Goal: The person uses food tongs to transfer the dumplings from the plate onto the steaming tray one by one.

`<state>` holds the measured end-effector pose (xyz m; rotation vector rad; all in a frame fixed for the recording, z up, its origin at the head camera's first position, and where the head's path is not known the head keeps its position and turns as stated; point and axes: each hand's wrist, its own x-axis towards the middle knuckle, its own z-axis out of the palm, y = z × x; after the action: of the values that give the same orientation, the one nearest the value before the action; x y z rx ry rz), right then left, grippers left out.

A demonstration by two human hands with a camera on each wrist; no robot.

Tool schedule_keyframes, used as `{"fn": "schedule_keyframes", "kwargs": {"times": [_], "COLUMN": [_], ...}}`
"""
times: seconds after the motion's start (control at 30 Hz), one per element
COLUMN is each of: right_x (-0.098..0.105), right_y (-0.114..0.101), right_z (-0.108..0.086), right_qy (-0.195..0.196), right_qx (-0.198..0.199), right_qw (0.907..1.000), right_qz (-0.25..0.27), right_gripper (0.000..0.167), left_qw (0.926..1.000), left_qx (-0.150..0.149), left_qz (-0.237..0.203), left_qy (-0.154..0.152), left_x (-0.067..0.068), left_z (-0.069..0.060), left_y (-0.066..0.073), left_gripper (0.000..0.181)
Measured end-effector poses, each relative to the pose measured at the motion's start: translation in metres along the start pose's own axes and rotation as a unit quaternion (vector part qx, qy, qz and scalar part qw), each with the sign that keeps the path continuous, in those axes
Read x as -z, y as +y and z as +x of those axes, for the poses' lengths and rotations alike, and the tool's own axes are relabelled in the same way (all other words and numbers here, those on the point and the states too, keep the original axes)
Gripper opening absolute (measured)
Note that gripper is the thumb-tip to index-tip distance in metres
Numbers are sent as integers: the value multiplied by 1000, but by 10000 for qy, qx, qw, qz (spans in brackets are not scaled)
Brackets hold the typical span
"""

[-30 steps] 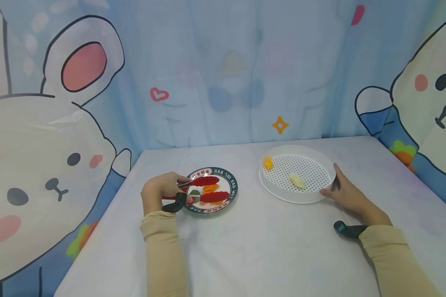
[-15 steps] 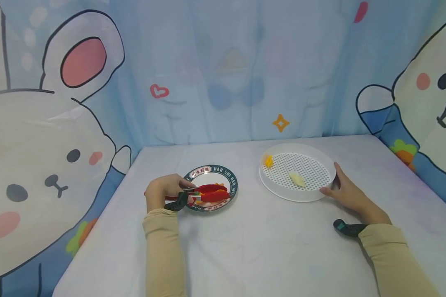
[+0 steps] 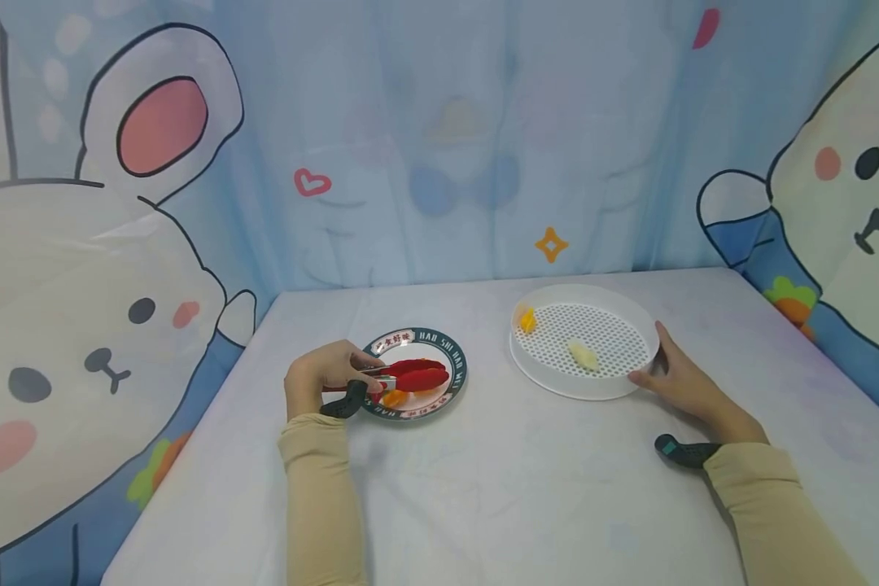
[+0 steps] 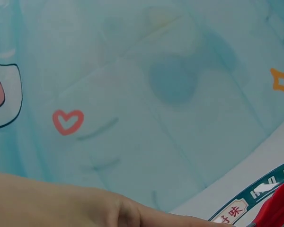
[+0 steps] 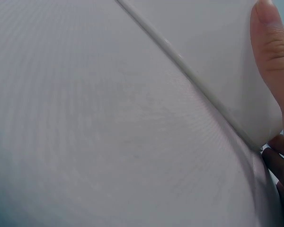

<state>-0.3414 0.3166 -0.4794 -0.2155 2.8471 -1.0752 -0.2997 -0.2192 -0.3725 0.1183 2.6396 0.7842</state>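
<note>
Left hand: the left hand (image 3: 333,373) has its grip narrow, fingers bent around the red-tipped tongs (image 3: 421,379), well in from the left edge of the surface (image 3: 483,496).
Tongs: long axis runs left to right, about parallel to the far edge; tips point toward the right edge, close together over the plate (image 3: 456,358).
Plate: left half of the surface, nearer the far edge than the near one. Left hand is the near one here, right hand well apart.
Food: orange pieces (image 3: 395,399) on the plate, just to the near-edge side of the tips. That small offset is the relation I'd watch.
Tray: white holed tray (image 3: 557,378) toward the far right corner, to the right of the tips and a bit closer to the far edge. Holds a yellow piece (image 3: 528,321) by its left wall and a pale piece (image 3: 583,356) near the middle.
Right hand: the right hand (image 3: 677,381) sits wide, thumb and forefinger spread on the tray's outer wall, right side.
Hidden: can't tell whether the tips pinch anything; they cover part of the food.
Left wrist view: mostly curtain (image 4: 132,94); fingers, tongs and plate cut off at bottom.
Right wrist view: thumb by tray wall; other fingers half hidden, can't read their hold.
</note>
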Motion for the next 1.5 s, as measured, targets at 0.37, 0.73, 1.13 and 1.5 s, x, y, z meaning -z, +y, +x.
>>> {"fn": "schedule_keyframes", "kwargs": {"times": [0.37,0.73,1.13,1.5], "right_x": [0,2,4,3], "right_y": [1,-3,-5,-6], "right_z": [0,-1,-2,2], "right_qy": [136,128,142,67], "right_qx": [-34,-100,-97,-202], "right_qw": [9996,9992,9996,9994], "right_qz": [-254,-359,-204,-264], "right_gripper": [119,115,120,122], "left_qw": [9962,9622,9242,9625], "left_qx": [-654,-2038,-2370,-1211], "left_qz": [-353,-1330,-67,1094], "left_qy": [457,1221,2993,2168], "left_x": [6,2,-73,-145], "left_z": [-2,12,50,79], "left_y": [-1,29,133,157], "left_gripper": [51,51,56,84]}}
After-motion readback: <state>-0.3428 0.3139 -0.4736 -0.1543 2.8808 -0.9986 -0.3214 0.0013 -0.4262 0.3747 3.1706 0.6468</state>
